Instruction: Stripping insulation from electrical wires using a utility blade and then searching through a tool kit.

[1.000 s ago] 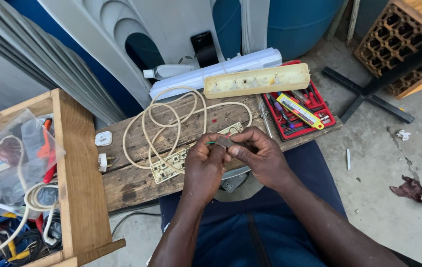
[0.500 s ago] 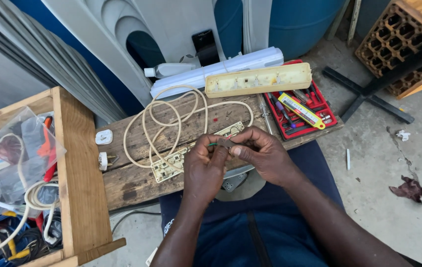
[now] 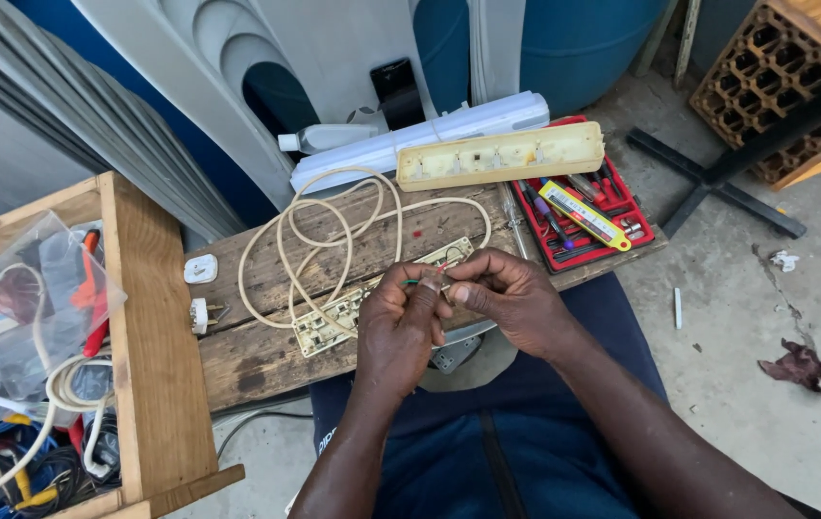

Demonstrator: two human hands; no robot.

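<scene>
Both hands meet over the near edge of the wooden counter (image 3: 266,360). Left hand (image 3: 396,332) and right hand (image 3: 507,300) pinch thin green and red wires (image 3: 420,281) between fingertips, just above the opened power strip base (image 3: 372,298). Cream cable (image 3: 334,226) loops behind; red tool case (image 3: 588,207) lies right; wooden crate (image 3: 146,327) borders left.

Two hands are seen, left (image 3: 399,327) and right (image 3: 511,300), with one wire (image 3: 422,282) pinched between them. Beyond the grip, one cable (image 3: 334,226), one cover (image 3: 499,154) and one toolcase (image 3: 612,207) are counted. Left of the grip, two plugs (image 3: 201,269) (image 3: 201,314) are counted.
</scene>
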